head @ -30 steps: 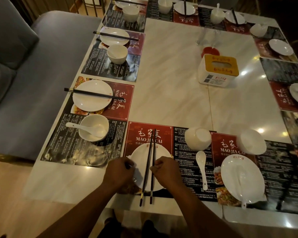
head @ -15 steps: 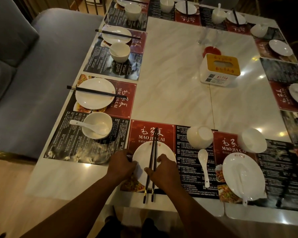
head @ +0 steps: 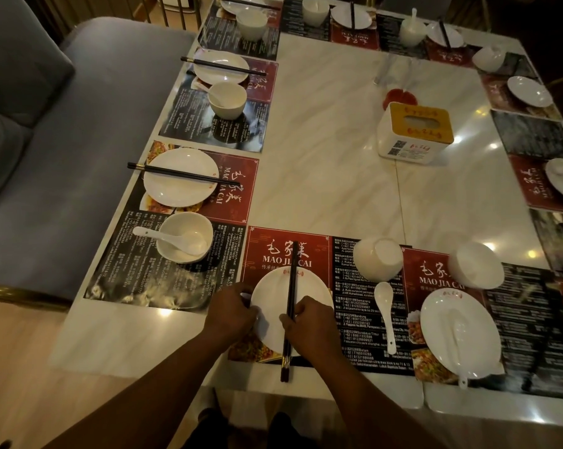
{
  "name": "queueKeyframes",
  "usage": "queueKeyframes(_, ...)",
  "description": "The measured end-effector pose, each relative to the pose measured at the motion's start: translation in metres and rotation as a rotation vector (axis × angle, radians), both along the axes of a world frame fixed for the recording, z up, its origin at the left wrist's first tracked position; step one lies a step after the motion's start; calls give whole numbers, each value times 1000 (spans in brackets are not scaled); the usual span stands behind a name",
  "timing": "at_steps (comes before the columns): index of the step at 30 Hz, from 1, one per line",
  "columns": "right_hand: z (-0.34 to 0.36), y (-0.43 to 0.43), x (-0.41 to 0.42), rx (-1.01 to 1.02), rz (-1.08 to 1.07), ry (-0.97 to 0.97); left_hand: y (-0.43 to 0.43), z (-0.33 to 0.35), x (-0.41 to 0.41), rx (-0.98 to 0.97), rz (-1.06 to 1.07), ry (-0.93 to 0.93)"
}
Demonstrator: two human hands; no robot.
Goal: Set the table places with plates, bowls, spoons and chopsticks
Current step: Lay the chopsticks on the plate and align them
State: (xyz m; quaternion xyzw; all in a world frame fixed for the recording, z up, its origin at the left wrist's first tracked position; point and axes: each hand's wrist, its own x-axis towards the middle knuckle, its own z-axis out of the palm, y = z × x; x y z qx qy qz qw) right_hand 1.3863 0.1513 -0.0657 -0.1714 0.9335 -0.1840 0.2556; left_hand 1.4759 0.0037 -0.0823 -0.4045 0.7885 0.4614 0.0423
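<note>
A white plate point(head: 273, 306) lies on the red and black placemat point(head: 306, 254) at the near table edge. A pair of dark chopsticks point(head: 292, 283) lies close together across the plate, tips pointing away from me. My left hand point(head: 231, 315) grips the plate's left rim. My right hand point(head: 309, 322) pinches the chopsticks near their lower half. To the right, an upturned white bowl point(head: 377, 259) and a white spoon point(head: 385, 306) rest on the same mat. Further right stands another plate point(head: 435, 322) with a spoon point(head: 458, 338) on it, beside a bowl point(head: 476, 265).
On the left side, a plate with chopsticks point(head: 181, 176) and a bowl holding a spoon point(head: 184, 236) are laid out, with similar settings further along. A tissue box point(head: 414, 132) stands mid-table. A grey bench point(head: 63, 157) runs along the left edge.
The two chopsticks, earlier spread apart at their near ends, now lie together on the plate. Both hands stay at the plate.
</note>
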Motion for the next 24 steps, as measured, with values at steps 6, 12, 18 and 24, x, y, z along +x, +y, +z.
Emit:
queueKeyframes(6, 1, 2, 0, -6, 9, -5, 0, -2, 0, -2, 8, 0)
queueKeyframes(12, -1, 2, -1, -10, 22, -9, 0, -4, 1, 5, 8, 2)
queueKeyframes(18, -5, 3, -2, -11, 30, -18, 0, -5, 1, 10, 15, -2)
queueKeyframes(24, -10, 21, -14, -73, -73, 103, 0, -7, 1, 33, 37, -8)
